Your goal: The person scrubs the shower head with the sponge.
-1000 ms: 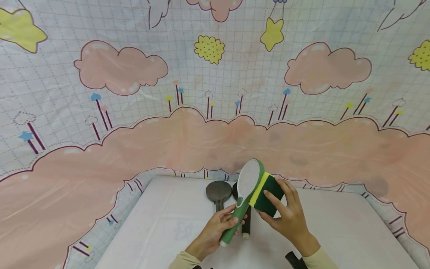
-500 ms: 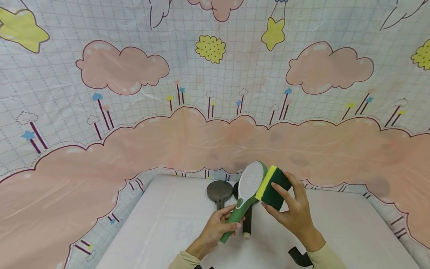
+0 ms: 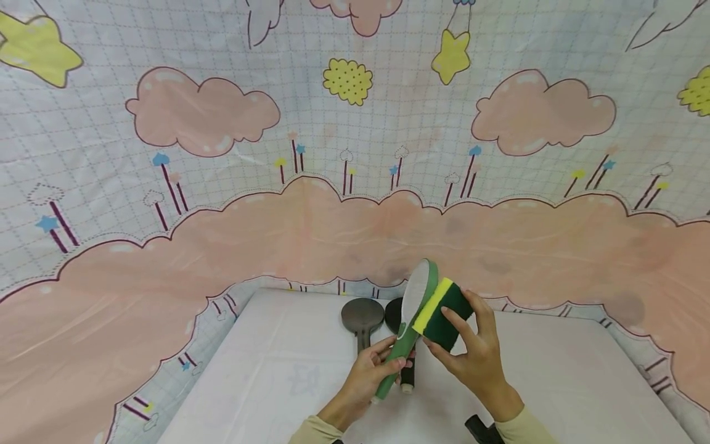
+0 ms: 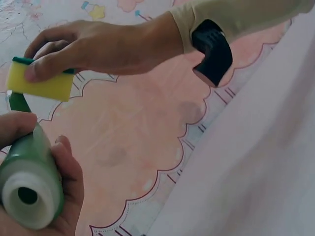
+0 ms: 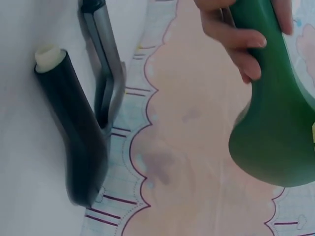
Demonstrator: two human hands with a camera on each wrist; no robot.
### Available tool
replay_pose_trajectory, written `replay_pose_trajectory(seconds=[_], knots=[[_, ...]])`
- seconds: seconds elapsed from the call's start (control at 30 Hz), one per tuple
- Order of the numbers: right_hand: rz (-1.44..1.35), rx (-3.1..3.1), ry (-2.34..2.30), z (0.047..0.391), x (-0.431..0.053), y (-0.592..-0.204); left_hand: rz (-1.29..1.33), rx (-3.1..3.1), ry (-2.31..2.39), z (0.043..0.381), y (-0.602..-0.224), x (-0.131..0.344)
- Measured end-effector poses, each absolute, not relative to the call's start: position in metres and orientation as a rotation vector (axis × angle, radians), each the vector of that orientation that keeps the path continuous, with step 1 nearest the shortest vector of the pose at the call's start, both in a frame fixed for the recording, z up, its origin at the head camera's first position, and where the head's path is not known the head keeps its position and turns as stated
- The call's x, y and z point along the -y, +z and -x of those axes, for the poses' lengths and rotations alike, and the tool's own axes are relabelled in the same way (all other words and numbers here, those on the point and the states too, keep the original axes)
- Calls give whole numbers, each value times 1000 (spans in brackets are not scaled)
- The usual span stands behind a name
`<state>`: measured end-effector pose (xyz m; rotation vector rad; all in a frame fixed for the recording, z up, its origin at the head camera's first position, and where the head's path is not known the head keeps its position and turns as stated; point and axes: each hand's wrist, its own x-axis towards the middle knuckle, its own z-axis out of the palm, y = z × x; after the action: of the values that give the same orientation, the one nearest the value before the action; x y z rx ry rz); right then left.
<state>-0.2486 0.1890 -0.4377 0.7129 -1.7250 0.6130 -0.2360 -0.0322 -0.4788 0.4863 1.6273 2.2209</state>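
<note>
A green shower head with a pale face (image 3: pixel 416 295) is tilted up over the table, its handle gripped by my left hand (image 3: pixel 360 382). My right hand (image 3: pixel 479 357) pinches a yellow and dark green sponge (image 3: pixel 444 316) between thumb and fingers. In the head view the sponge's yellow side lies right at the green back of the shower head. The left wrist view shows the hollow white end (image 4: pixel 30 199) of the handle, with the sponge (image 4: pixel 42 83) beyond it. The right wrist view has the green back of the shower head (image 5: pixel 275 142) up close; the sponge is almost wholly out of frame there.
Behind my hands, a grey shower head (image 3: pixel 362 316) lies on the white table (image 3: pixel 266 364). A black shower head (image 3: pixel 407 376) lies beside it, partly hidden by the green one. A patterned cloth (image 3: pixel 222 246) hangs behind the table.
The sponge shifted right along the shower head's edge, then came back left against its back. My left hand turned the shower head's face toward the camera, then away again.
</note>
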Motion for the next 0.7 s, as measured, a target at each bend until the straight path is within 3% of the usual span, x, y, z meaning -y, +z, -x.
replay_pose_trajectory(seconds=[0.7], knots=[[-756,1764,657,246,-171,-457,-372,-1586,2266,233,-466,32]])
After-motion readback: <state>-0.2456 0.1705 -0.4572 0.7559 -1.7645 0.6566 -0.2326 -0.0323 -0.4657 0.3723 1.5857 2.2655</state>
